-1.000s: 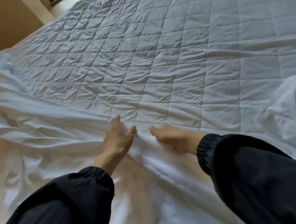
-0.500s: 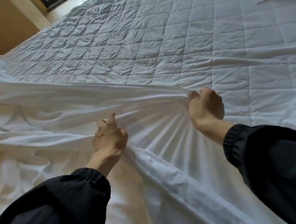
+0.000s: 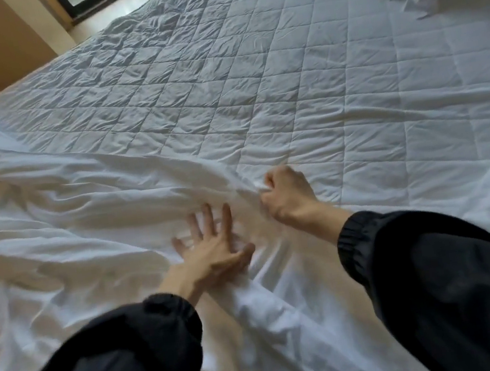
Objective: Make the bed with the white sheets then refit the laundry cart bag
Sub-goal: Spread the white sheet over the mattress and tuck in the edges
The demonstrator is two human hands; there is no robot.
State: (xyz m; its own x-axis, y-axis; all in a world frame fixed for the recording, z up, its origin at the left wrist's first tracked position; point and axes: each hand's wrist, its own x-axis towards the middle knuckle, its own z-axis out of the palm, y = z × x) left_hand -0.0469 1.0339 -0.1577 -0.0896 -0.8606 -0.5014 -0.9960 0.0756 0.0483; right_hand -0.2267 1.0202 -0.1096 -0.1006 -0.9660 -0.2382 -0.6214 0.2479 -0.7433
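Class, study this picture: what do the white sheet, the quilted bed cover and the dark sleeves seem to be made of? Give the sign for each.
White sheet: thin woven cloth, probably cotton, matte; it gathers in fine folds where the right hand grips it. Quilted bed cover: padded fabric, matte; stitched squares puff between seams. Dark sleeves: smooth black fabric, perhaps synthetic; elastic-gathered cuffs.

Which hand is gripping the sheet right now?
The right hand, fingers curled round a bunch of white sheet; the left hand lies flat on it, fingers spread.

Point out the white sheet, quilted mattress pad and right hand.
white sheet (image 3: pixel 66 212): head view, rumpled middle.
quilted mattress pad (image 3: pixel 285 84): head view, bare centre.
right hand (image 3: pixel 286 195): head view, back of fist.
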